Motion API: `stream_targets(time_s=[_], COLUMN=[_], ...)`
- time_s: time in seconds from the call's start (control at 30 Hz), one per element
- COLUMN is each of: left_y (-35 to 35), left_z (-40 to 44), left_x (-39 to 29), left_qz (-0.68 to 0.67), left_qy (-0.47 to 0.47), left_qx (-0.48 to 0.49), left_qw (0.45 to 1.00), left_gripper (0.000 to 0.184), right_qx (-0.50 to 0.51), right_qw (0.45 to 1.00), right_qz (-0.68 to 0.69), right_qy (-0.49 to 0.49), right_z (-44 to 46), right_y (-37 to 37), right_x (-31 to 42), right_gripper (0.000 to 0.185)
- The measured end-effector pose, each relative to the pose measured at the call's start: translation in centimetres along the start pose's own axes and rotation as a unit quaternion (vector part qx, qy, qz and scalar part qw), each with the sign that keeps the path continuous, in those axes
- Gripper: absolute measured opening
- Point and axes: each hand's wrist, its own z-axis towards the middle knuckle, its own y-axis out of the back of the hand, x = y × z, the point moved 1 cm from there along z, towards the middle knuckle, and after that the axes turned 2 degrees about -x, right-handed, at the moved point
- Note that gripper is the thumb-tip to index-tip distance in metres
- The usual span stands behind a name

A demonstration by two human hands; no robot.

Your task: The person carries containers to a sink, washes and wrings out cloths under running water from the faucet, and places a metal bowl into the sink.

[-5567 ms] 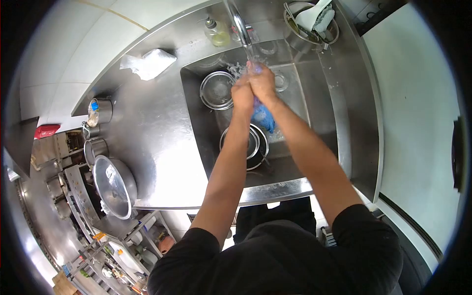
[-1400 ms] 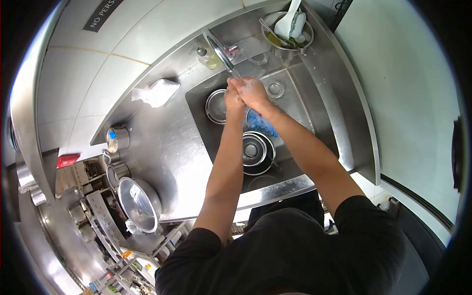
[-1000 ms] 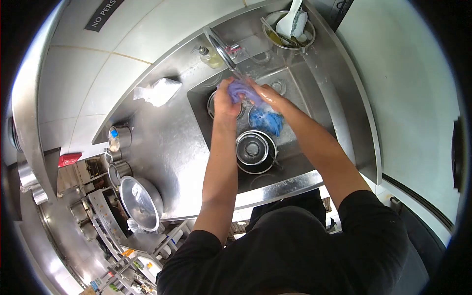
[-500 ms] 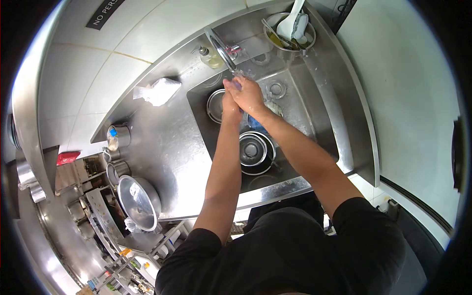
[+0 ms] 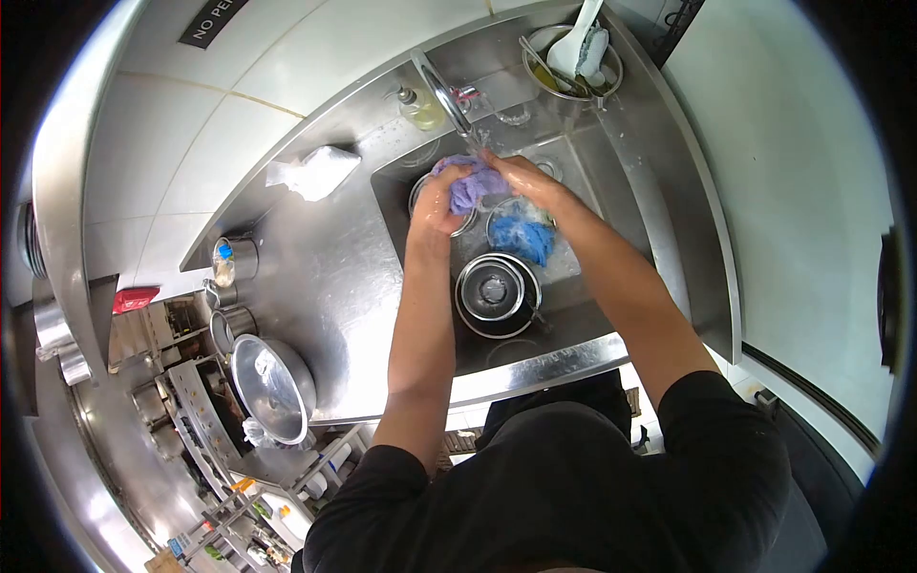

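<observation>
A wet purple cloth [image 5: 472,188] is bunched between my two hands under the faucet [image 5: 445,100]. My left hand [image 5: 436,202] is closed around its left side. My right hand [image 5: 525,180] holds its right edge, with the fingers partly hidden. Just below the right hand, a soaked blue cloth [image 5: 523,239] lies in a bowl in the sink [image 5: 597,205]. Nearer to me, a round metal bowl [image 5: 492,289] sits inside a dark pan [image 5: 499,329]. Another round container [image 5: 417,194] is partly covered by my left hand.
A soap pump bottle [image 5: 420,110] stands beside the faucet. At the back right corner, a metal pot [image 5: 611,81] holds a white ladle-like utensil [image 5: 573,53] and other items. A white packet [image 5: 320,174] lies on the left counter. A big metal bowl [image 5: 272,387] stands at the counter's left end.
My hands have come apart from a tight clasp, and the purple cloth between them now shows spread out. The blue cloth has come into fuller view.
</observation>
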Motion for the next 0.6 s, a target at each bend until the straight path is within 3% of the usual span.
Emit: stream_targets(time_s=[0.07,0.17,0.2,0.27,0.37,0.47,0.6], left_y=[1.3,1.8,1.7,1.8,2.5,1.7,-1.0], left_z=[-0.3,-0.6,-0.8,0.4,2.9,4.1,2.0], left_x=[-0.5,-0.2,0.1,1.0,3.7,5.9,6.6], left_qz=[0.041,0.078,0.09,0.014,-0.077,-0.242,0.0], left_qy=[0.005,0.001,-0.018,0.002,-0.021,-0.086,-0.016], left_qx=[0.015,0.007,-0.013,-0.059,-0.088,-0.051,-0.186], left_qw=[0.999,0.997,0.996,0.998,0.993,0.965,0.983], left_gripper=[0.031,0.039,0.034,0.033,0.043,0.043,0.032], right_qx=[0.014,-0.05,-0.114,-0.234,-0.198,-0.229,-0.221], right_qw=[0.988,0.98,0.979,0.907,0.883,0.874,0.934], right_qz=[0.143,0.183,0.081,-0.127,-0.199,-0.173,-0.173], right_qy=[-0.057,0.058,0.151,0.325,0.377,0.393,0.22], right_z=[-2.0,-0.1,0.2,-0.5,-3.7,-4.1,-0.9], right_y=[0.0,-1.0,-1.7,-3.8,-7.2,-7.7,-4.9], right_x=[1.8,1.7,2.0,4.0,5.8,4.8,3.1], right_gripper=[0.057,0.044,0.039,0.031,0.026,0.029,0.048])
